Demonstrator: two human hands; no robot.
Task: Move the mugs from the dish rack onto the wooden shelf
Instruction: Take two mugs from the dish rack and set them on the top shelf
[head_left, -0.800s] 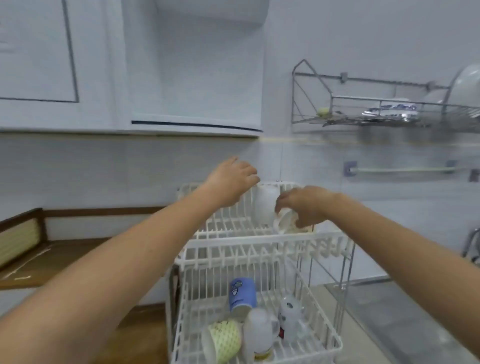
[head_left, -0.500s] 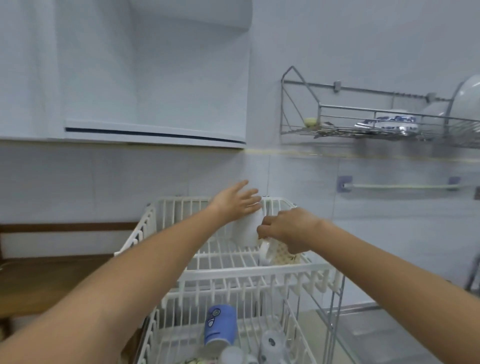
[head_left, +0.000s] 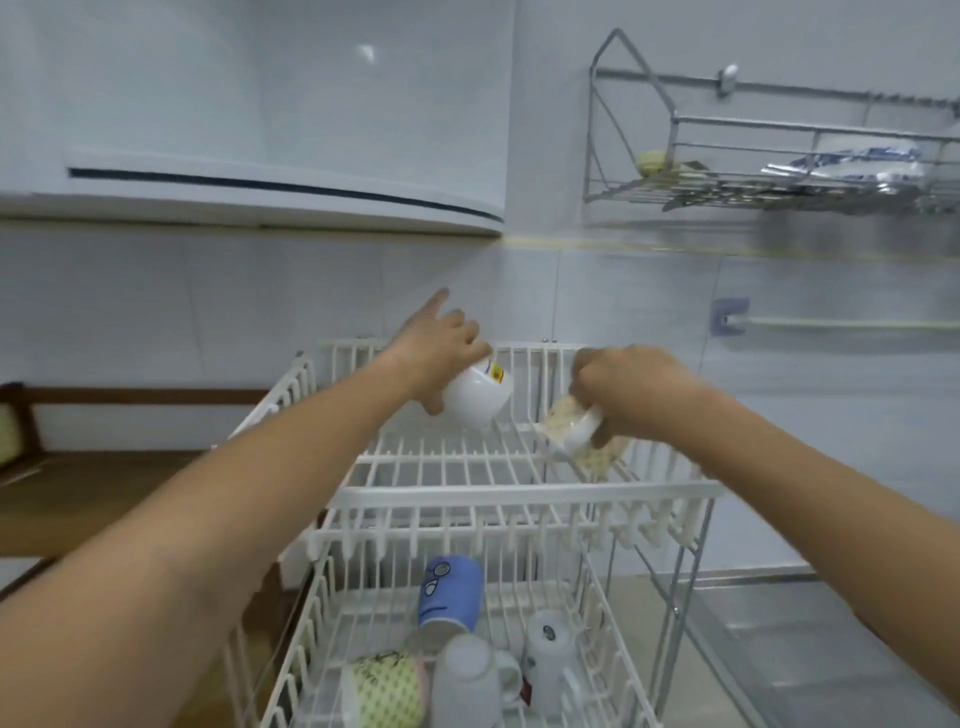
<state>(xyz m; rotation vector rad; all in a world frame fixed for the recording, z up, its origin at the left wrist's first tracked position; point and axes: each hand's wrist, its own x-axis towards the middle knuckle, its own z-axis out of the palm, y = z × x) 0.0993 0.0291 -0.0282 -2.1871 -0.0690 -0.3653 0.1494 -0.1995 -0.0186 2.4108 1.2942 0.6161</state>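
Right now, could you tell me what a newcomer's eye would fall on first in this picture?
Two bare arms reach over the top tier of a white dish rack: the left hand holds a tilted white mug, and the right hand grips a patterned mug. On the lower tier, a blue mug with a cartoon face stands out among several pale mugs.

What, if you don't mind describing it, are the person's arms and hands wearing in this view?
Nothing that shows: both forearms are bare up to the frame's edge, with no sleeves in view. The left hand and right hand have no gloves, and no watch, bracelet or ring can be made out, though the picture is somewhat blurred.
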